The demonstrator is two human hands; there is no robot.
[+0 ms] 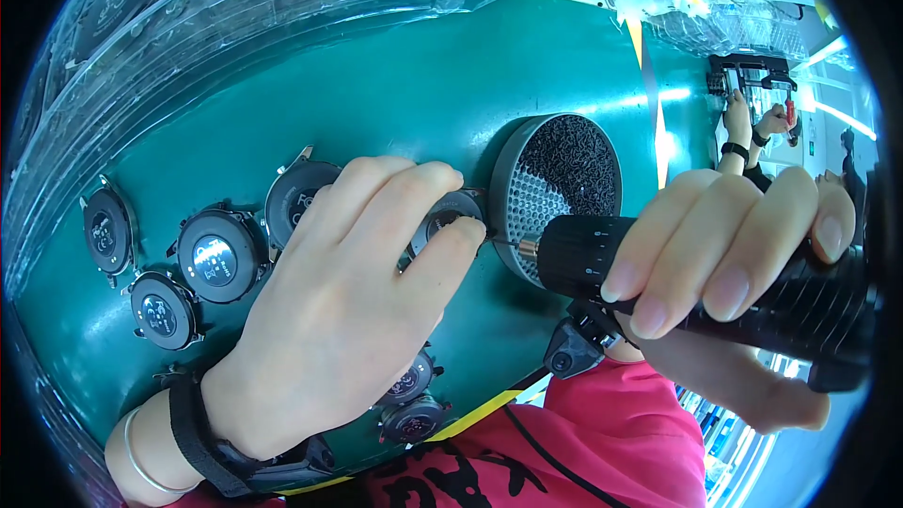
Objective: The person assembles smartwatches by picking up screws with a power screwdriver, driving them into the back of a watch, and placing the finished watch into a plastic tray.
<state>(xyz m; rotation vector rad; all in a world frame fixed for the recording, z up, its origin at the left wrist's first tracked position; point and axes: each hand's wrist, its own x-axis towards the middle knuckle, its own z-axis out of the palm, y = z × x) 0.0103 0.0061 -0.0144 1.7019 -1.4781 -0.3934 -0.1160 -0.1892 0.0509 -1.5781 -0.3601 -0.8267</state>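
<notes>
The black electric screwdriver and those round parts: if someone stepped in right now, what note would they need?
Left hand: pinches one round black disc-shaped part on the green table.
Right hand: grips the black electric screwdriver, bit tip at that part.
Round grey screw tray sits just behind.
Several similar round parts lie left and below; which are fastened cannot be told.

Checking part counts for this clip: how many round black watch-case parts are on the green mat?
7 visible: four left of the left hand at; one under its fingertips; two near the wrist. The hand may hide more.
</notes>
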